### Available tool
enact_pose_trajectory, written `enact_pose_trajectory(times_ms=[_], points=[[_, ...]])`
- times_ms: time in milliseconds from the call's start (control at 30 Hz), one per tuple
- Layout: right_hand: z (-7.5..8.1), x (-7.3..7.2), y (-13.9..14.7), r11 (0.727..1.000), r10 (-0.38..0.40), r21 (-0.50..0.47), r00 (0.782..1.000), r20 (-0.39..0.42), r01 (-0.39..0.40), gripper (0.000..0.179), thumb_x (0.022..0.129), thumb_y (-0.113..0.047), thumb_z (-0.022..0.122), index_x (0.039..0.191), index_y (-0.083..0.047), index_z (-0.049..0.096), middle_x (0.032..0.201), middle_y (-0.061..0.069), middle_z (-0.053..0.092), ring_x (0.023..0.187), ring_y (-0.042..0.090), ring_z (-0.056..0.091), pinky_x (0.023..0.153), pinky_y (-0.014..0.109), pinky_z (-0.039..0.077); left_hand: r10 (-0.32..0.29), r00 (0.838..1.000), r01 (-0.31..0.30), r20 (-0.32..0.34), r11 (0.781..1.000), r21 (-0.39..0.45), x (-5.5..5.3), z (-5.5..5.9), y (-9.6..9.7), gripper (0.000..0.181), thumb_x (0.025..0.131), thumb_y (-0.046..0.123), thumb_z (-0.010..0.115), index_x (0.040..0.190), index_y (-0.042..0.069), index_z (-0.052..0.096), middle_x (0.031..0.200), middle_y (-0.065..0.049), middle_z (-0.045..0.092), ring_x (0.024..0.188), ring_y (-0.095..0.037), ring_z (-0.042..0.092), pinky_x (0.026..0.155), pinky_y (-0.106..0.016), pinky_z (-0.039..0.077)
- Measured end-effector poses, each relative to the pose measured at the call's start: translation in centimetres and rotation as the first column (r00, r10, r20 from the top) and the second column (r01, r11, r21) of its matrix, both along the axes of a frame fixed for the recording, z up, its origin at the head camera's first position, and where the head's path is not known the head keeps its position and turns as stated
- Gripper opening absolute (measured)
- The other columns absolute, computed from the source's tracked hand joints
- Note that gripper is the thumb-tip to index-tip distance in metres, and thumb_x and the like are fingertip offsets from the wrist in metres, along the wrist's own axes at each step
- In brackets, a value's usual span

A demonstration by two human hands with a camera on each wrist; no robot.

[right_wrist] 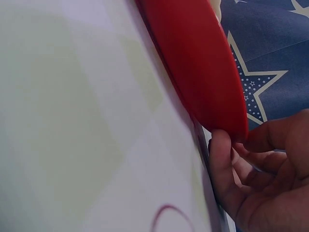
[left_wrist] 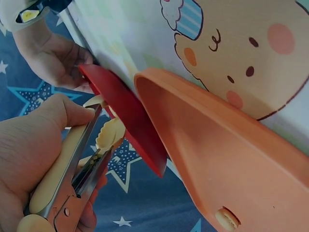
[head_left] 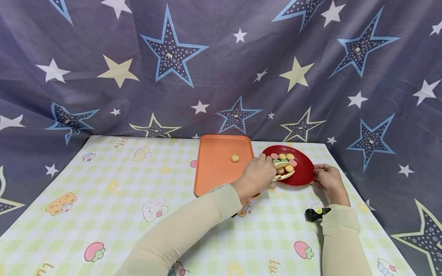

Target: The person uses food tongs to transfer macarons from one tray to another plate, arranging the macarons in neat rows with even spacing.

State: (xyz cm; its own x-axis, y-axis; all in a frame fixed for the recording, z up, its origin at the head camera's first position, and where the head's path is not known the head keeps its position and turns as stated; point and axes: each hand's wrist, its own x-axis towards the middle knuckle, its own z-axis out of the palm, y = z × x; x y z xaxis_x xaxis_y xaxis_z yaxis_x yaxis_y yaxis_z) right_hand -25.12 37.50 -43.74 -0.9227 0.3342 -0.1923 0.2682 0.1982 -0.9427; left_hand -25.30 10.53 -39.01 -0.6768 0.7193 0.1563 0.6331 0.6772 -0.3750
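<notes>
My left hand [head_left: 257,173] grips a pair of tongs [left_wrist: 89,176] with metal arms and cream scalloped tips. Over the red plate [head_left: 304,172], the tong tips stand apart, with a yellow macaron [head_left: 289,168] and an orange-tan one [head_left: 280,170] between them in the head view. Pink, yellow and green macarons lie behind them on the plate. At the plate's right rim, my right hand [head_left: 329,182] pinches the edge between thumb and fingers, as the right wrist view shows. One yellow macaron [head_left: 235,158] sits alone on the orange tray [head_left: 215,168], left of the plate.
A pastel checked cloth [head_left: 114,222] with cartoon prints covers the table. Behind it and along the right side hangs a dark curtain [head_left: 221,84] patterned with stars. The tray's raised rim stands close beside the plate. A black wrist strap [head_left: 312,214] shows at the right sleeve.
</notes>
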Motion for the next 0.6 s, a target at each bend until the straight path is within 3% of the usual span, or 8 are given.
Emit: enact_pose_trajectory(times_ms=[367,600], points=[[0.09,0.01,0.01,1.000,0.000,0.006,1.000,0.002,0.000,0.037,0.106,-0.006,0.039,0.139,0.011,0.045,0.084,0.000,0.064,0.066,0.009,0.066,0.063,0.026,0.059,0.005,0.999,-0.005,0.033,1.000,0.004,-0.12,-0.15,0.16,0.050,0.087,0.063,0.068,0.106,0.017,0.074,0.107,-0.002,0.061,0.093,-0.018,0.051,0.071,-0.030,0.050],[-0.04,-0.04,-0.08,1.000,-0.015,0.018,1.000,0.007,0.014,0.037,0.105,-0.006,0.039,0.138,0.010,0.046,0.085,0.001,0.063,0.067,0.009,0.066,0.064,0.027,0.059,0.008,1.000,-0.008,0.020,1.000,0.000,0.23,0.20,-0.13,0.051,0.089,0.064,0.066,0.106,0.016,0.073,0.107,-0.002,0.060,0.091,-0.018,0.049,0.070,-0.029,0.049]])
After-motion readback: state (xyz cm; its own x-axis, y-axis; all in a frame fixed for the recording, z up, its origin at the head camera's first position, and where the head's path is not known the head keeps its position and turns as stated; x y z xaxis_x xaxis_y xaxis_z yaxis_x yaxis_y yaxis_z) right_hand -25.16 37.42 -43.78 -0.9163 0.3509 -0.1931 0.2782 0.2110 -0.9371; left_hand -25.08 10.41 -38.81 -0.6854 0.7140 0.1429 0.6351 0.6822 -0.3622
